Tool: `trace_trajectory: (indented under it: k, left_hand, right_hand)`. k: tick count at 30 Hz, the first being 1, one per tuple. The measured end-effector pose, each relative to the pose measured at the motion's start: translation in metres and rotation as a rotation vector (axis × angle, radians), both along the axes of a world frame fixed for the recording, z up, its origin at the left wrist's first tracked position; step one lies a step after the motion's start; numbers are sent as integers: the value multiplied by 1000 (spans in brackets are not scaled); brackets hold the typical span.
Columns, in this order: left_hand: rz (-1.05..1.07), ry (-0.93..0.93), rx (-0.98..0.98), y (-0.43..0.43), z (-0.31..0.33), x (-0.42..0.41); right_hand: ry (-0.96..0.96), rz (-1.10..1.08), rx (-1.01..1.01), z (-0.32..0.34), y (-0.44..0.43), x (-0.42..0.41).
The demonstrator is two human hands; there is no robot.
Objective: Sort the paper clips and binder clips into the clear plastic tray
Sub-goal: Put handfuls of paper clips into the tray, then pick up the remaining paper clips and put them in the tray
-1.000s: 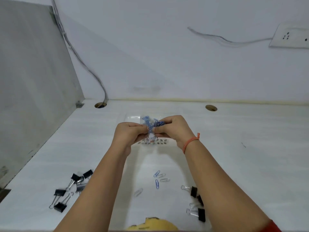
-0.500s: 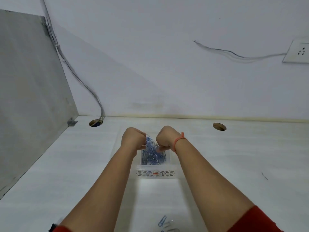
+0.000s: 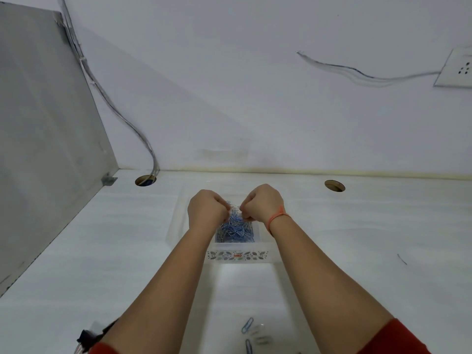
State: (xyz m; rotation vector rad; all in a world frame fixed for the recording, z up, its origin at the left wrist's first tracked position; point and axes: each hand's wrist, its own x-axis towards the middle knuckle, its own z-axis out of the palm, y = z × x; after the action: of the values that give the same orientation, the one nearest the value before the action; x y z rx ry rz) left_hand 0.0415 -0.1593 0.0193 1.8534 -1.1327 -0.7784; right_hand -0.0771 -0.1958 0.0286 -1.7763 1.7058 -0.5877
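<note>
A clear plastic tray with a patterned front wall sits on the white table. A heap of blue and silver paper clips lies in its right compartment. My left hand and my right hand are both fisted just above the tray, pinching a small clear bag between them, with clips hanging from it onto the heap. A few loose paper clips lie on the table near me. Black binder clips show at the bottom left, partly hidden by my left arm.
A grey panel walls off the left side. Two cable holes open in the table by the back wall, with cables running up from the left one. A wall socket is at the upper right.
Both hands moved forward from in front of the tray to above it, still holding the bag. Paper clips now fill the tray's right compartment. The view tilted up.
</note>
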Motion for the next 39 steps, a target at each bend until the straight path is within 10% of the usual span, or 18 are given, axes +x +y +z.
trace_trajectory:
  k: [9, 13, 18, 39]
  left_hand:
    - [-28, 244, -200, 132, -14, -28]
    - [-67, -185, -2, 180, -43, -32]
    - [-185, -527, 175, 205, -67, -27]
    - [-33, -154, 84, 195, -66, -39]
  right_hand:
    - [-134, 134, 22, 2, 138, -48]
    - [336, 235, 148, -34, 180, -61]
    - [253, 184, 90, -65, 199, -49]
    - [254, 315, -66, -70, 205, -38]
